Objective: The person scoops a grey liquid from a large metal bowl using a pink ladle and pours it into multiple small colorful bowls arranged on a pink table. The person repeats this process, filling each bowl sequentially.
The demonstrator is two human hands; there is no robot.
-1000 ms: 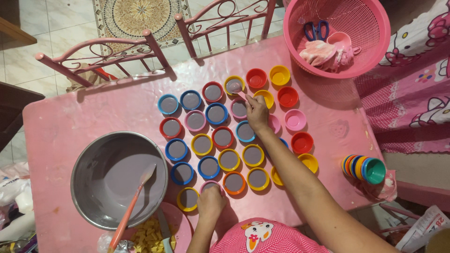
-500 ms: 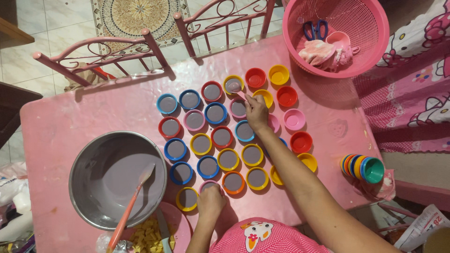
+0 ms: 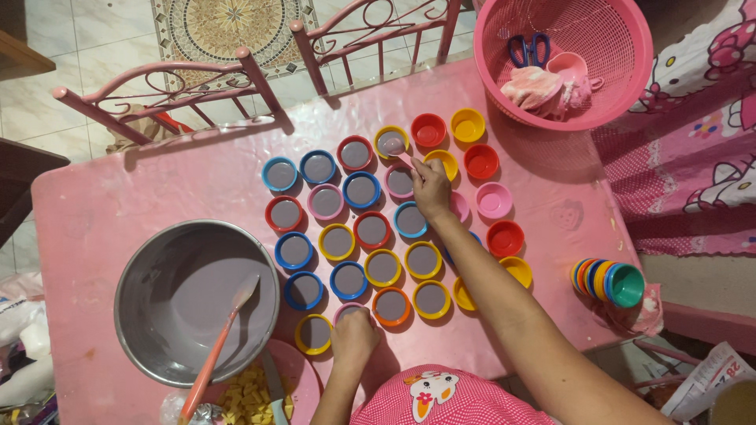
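Right hand fingers pinching a spoon, left hand fingers gripping a round plastic cup

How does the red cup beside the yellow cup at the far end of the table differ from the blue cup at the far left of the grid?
The small red plastic cup is empty, showing its bare red floor; the small blue plastic cup is filled with grey-purple batter. The red cup stands near the pink basket; the blue cup sits farther left. Both are round, upright and alike in size.

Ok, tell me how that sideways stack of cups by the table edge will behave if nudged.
The stack of empty cups lies on its side near the table edge, so it would probably roll. It looks like thin, light plastic, likely sliding easily. The nested cups may separate.
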